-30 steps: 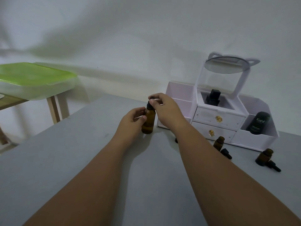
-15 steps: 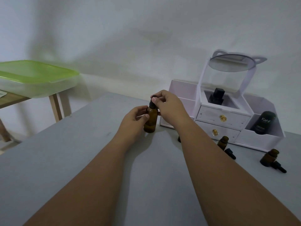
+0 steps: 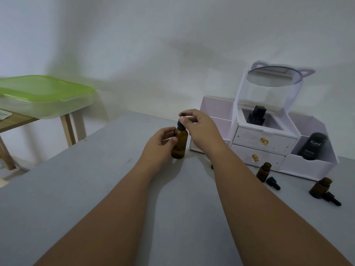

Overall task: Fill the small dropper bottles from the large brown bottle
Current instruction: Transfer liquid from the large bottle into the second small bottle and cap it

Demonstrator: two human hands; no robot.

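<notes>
The large brown bottle (image 3: pixel 179 144) stands upright on the grey table (image 3: pixel 76 189). My left hand (image 3: pixel 160 145) grips its body from the left. My right hand (image 3: pixel 199 127) pinches the black dropper cap (image 3: pixel 181 121) at the bottle's neck, lifted slightly above the shoulder. Two small brown dropper bottles stand uncapped to the right, one (image 3: pixel 263 171) near the organizer's drawers and one (image 3: pixel 319 187) further right. A black dropper cap lies beside each, the nearer one (image 3: pixel 273 182) and the far one (image 3: pixel 332 198).
A white cosmetic organizer (image 3: pixel 265 139) with drawers and a tilted mirror stands at the back right, holding a dark Kahf bottle (image 3: pixel 312 145) and a black square bottle (image 3: pixel 257 116). A green-lidded plastic box (image 3: pixel 42 95) rests on a wooden table at left.
My right hand has raised the black dropper cap a little off the large bottle's neck. The left hand still holds the bottle in place.
</notes>
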